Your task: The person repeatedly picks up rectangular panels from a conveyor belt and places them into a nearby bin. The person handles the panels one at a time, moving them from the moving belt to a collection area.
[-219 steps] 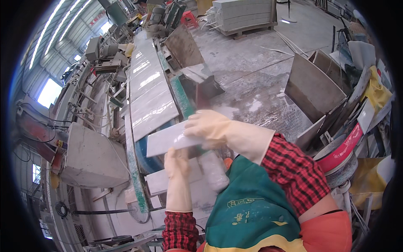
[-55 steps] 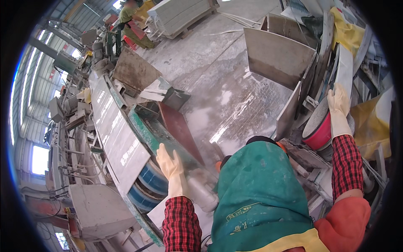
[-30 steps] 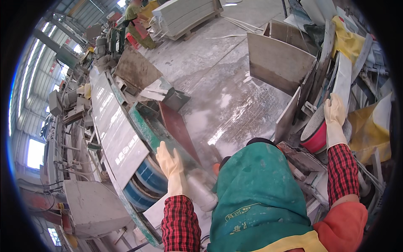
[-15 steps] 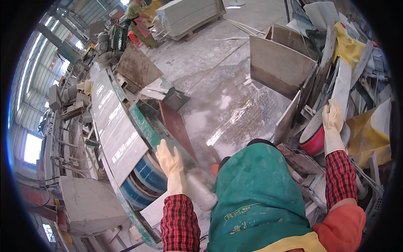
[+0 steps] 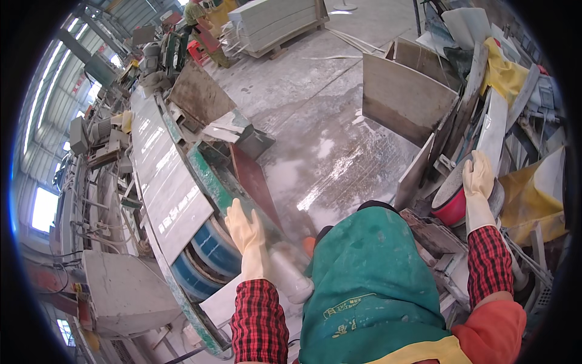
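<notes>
My left hand [image 5: 245, 230], in a cream rubber glove, is open, its fingers stretched out beside the green edge of a long machine [image 5: 209, 173]. A pale polished stone slab [image 5: 167, 182] lies along that machine, with blue rollers or belts [image 5: 218, 246] showing past its near end. On the right, my right hand [image 5: 479, 176], gloved the same way, has its fingers extended at a round, red-sided, grey-topped object [image 5: 448, 209]. Whether it touches that object I cannot tell. No held thing shows in either hand. A green apron [image 5: 376, 267] covers my front.
Brown boards [image 5: 406, 97] stand upright ahead on the right. Yellow sheeting [image 5: 533, 200] and scrap pieces crowd the far right. A reddish panel [image 5: 254, 182] leans by the machine. Stacked slabs [image 5: 273, 27] and another person [image 5: 206, 36] are at the back on a wet floor [image 5: 327, 151].
My right hand has lowered slightly and its fingers have shifted a little at the round red object. My left hand stays nearly in place.
</notes>
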The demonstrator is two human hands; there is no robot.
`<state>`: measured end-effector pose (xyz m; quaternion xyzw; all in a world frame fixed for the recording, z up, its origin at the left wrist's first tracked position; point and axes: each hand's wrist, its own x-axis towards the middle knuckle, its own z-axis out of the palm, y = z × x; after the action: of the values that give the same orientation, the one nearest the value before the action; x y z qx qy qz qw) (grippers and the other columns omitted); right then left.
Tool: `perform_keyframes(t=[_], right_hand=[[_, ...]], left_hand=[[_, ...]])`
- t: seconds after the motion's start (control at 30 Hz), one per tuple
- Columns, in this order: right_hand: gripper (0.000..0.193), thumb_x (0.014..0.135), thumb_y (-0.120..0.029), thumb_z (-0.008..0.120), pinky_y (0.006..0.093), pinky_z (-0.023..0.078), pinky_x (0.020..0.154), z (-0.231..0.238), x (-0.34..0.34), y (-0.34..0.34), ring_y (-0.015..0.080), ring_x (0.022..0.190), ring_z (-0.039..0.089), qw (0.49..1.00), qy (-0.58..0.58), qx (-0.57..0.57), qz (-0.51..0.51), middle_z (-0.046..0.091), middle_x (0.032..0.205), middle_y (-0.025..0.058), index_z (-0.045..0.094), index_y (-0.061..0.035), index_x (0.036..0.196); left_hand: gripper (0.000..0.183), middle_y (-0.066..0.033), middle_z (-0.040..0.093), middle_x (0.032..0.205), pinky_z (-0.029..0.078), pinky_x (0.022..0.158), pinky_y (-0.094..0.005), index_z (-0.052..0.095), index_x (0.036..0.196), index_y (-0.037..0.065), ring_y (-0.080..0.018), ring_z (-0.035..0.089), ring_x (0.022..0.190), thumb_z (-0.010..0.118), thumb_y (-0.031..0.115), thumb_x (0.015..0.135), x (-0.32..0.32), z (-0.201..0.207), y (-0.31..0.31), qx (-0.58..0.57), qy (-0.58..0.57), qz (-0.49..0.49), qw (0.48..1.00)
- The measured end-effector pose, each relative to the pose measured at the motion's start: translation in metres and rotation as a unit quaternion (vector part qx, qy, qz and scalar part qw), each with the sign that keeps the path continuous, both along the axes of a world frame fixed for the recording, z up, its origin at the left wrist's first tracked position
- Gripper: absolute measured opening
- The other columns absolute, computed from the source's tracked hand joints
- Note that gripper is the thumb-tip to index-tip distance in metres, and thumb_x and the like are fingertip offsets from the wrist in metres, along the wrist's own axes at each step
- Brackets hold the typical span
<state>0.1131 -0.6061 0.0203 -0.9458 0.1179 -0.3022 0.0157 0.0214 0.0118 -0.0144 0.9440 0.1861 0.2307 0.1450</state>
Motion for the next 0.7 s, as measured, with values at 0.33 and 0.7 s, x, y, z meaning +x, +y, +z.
perform_keyframes(t=[0.33, 0.7], right_hand=[[0.042, 0.083, -0.013, 0.065, 0.0420, 0.045, 0.104, -0.008, -0.008, 0.008, 0.0349, 0.120, 0.057, 0.997, -0.059, -0.029, 0.037, 0.063, 0.126, 0.0169, 0.061, -0.0065, 0.124], [0.083, 0.075, -0.040, 0.075, 0.0482, 0.035, 0.111, 0.018, -0.005, 0.027, 0.0323, 0.141, 0.032, 0.947, 0.131, 0.108, -0.274, 0.038, 0.150, 0.0112, 0.039, -0.0228, 0.148]], left_hand=[[0.054, -0.0240, 0.055, 0.135, 0.030, 0.113, -0.0467, 0.048, 0.138, 0.002, -0.0399, 0.045, 0.131, 0.064, 0.017, 0.088, 0.000, 0.005, -0.004, -0.008, -0.003, 0.006, 1.000], [0.056, -0.0232, 0.052, 0.141, 0.026, 0.117, -0.0457, 0.047, 0.142, 0.003, -0.0385, 0.043, 0.136, 0.062, 0.021, 0.090, -0.002, 0.001, 0.000, -0.042, 0.008, 0.009, 0.999]])
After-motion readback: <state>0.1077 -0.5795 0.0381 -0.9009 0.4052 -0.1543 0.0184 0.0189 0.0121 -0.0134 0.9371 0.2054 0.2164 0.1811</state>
